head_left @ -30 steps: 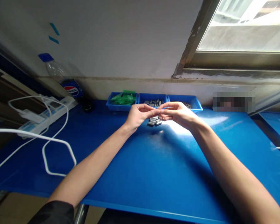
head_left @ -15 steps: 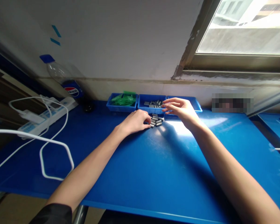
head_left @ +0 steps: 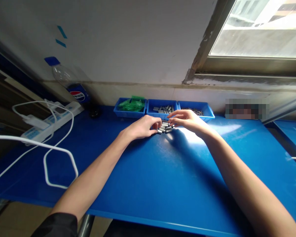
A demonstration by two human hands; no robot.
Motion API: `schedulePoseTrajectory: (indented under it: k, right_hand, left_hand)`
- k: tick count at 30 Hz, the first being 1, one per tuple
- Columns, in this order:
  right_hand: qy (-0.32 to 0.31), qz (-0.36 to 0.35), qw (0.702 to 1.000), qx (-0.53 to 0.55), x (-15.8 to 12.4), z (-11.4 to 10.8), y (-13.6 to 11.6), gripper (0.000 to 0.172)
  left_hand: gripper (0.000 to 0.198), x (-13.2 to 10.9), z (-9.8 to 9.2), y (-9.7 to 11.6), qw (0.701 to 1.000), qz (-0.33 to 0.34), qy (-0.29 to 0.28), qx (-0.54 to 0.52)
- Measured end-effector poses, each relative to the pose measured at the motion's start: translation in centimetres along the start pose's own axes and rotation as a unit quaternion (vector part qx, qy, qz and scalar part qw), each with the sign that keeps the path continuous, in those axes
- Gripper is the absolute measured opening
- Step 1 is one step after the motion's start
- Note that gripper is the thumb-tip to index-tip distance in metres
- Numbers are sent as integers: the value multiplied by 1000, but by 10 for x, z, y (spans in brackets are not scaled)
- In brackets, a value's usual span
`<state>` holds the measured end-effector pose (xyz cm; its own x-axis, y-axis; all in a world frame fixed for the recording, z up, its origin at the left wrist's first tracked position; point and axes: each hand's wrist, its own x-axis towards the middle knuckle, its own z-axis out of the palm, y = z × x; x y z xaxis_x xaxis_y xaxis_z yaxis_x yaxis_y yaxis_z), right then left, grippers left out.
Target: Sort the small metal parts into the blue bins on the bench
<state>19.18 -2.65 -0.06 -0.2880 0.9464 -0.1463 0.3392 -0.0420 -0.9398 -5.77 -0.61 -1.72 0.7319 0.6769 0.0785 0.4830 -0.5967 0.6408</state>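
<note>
A small pile of short metal cylinders (head_left: 166,127) lies on the blue table (head_left: 148,177), just in front of the middle blue bin (head_left: 150,106). Around the pile's left side curls my left hand (head_left: 144,127), with a gap between thumb and forefinger and the tips at the nearest pieces. From the right, my right hand (head_left: 186,119) reaches over the pile, fingers spread and tips close to or touching its right edge. Nothing shows held in either hand. More metal cylinders (head_left: 166,109) lie inside the middle bin.
The left bin (head_left: 128,114) holds green plastic bags (head_left: 132,104); the right bin (head_left: 210,112) holds thin, dark pieces (head_left: 197,112). At the left are a cola bottle (head_left: 76,92), a power strip (head_left: 39,129) and a looping white cable (head_left: 61,149). A wall stands behind.
My right hand has lowered from in front of the bins to the pile, uncovering the right bin's contents. My left hand stays at the pile, its thumb and forefinger slightly wider apart.
</note>
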Motion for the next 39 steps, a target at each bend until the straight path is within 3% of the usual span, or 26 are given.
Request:
schedulePoseTrajectory:
  k: [11,14,20,25,30,35,39]
  right_hand:
    - [-20,1,999,-27,2,-2,5,32]
    - [-24,1,999,-35,2,-3,6,33]
    - [-30,7,999,-28,1,-3,4,33]
    - [-68,18,996,48,-2,-1,-1,44]
    - [-96,-2,988,117,-3,0,-2,48]
    - [-81,-4,988,129,-3,2,-1,46]
    - [-53,-12,992,117,-2,4,-1,47]
  left_hand:
    - [5,1,2,-3,1000,13,-13,-15]
    - [6,1,2,-1,999,14,7,-43]
    - [17,5,3,10,965,-33,102,-239]
    - [25,10,6,11,936,-46,133,-324]
    - [28,11,9,10,932,-46,123,-337]
    - [30,10,12,12,932,-39,115,-341]
    - [21,9,12,9,962,-38,139,-231]
